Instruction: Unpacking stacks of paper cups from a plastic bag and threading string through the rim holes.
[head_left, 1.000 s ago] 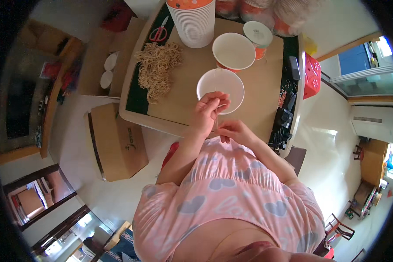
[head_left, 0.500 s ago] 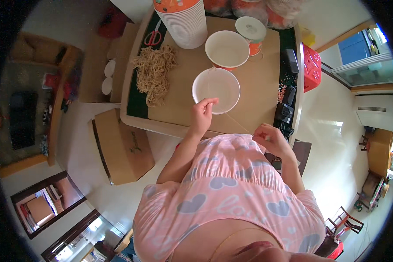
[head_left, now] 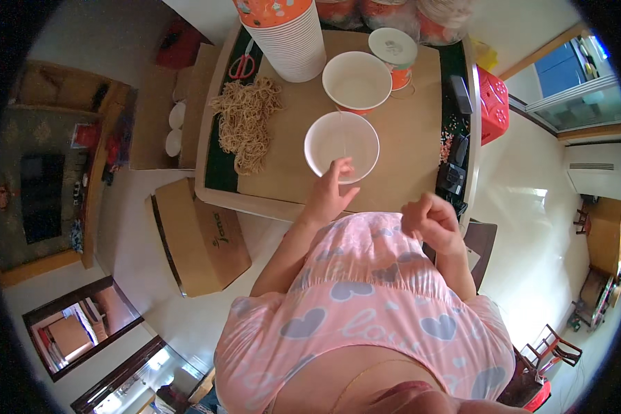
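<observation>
A white paper tub [head_left: 317, 146] stands at the middle of the near table edge, its mouth facing up. My left hand [head_left: 330, 196] is at its near rim, the thumb spread away from slightly bent fingers. A thin pale strand [head_left: 343, 131] runs from the far rim down inside the tub toward those fingers; whether it touches them I cannot make out. Right of the tub, close to my lap, my right hand [head_left: 431, 222] is closed; what it holds, if anything, is hidden. Behind stands another white tub [head_left: 355, 77] with an orange outside.
A tangled heap of tan strings [head_left: 248, 124] lies left on the cardboard sheet [head_left: 400, 165], with red-handled scissors [head_left: 242, 67] beyond it. A tall stack of tubs [head_left: 290, 48], a lidded container [head_left: 393, 47] and bagged goods [head_left: 390, 17] stand farther back. Dark devices [head_left: 451, 178] line the right edge.
The fingers of my left hand have gone from a pinch to spread apart, a little lower. My right hand has risen slightly and curled tighter; the strand between the hands no longer shows.
</observation>
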The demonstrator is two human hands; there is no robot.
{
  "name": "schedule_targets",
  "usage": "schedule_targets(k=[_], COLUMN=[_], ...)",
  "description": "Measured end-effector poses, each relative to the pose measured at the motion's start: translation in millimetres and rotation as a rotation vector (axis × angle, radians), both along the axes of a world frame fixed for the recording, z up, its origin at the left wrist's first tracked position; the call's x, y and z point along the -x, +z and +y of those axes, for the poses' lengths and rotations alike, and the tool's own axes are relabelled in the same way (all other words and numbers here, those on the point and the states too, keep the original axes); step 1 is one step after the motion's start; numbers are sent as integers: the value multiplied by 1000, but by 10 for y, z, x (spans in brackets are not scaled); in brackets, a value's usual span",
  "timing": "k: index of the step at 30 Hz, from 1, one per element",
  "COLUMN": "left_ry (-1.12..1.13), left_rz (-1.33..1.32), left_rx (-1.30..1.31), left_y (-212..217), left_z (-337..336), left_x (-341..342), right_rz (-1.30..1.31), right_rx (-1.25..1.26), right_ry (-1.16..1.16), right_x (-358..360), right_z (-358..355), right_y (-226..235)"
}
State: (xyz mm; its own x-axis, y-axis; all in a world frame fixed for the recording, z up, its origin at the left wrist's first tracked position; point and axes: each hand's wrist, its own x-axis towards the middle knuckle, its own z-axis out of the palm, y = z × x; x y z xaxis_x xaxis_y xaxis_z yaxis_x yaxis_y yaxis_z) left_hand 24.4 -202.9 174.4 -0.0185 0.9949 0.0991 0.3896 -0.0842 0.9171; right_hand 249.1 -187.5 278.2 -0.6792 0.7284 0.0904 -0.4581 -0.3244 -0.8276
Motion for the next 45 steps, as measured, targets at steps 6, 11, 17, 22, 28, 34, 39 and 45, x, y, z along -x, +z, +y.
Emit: schedule_targets(k=[6,11,17,22,28,34,39,45], left_ry=[-33,1,113,149,123,26,36,93], left_rz=[542,280,-31,-116,-168,-330,-292,-317], left_rx=[-197,-23,25,55,217,253,222,269], left_y=[-342,-44,220,249,347,195,79,-10], left_z=[74,281,374,424,420,402,418,434], left_x=[262,246,228,215,176,163,117,12], right_rz=[-150,-13,-209,-346,-651,-671,-642,-706], right_rx=[-161,-329,-153,-164,-205,-230,-220,-370], right_ry=[-176,-157,218,185,-352,-472,-530,-614], right_x=[-11,154,292,482,723,799,810,838], right_z=[42,-46,-77,50,472,507,454,389], right_y=[424,587,478,-54,-848,-1026,-1147,-1075])
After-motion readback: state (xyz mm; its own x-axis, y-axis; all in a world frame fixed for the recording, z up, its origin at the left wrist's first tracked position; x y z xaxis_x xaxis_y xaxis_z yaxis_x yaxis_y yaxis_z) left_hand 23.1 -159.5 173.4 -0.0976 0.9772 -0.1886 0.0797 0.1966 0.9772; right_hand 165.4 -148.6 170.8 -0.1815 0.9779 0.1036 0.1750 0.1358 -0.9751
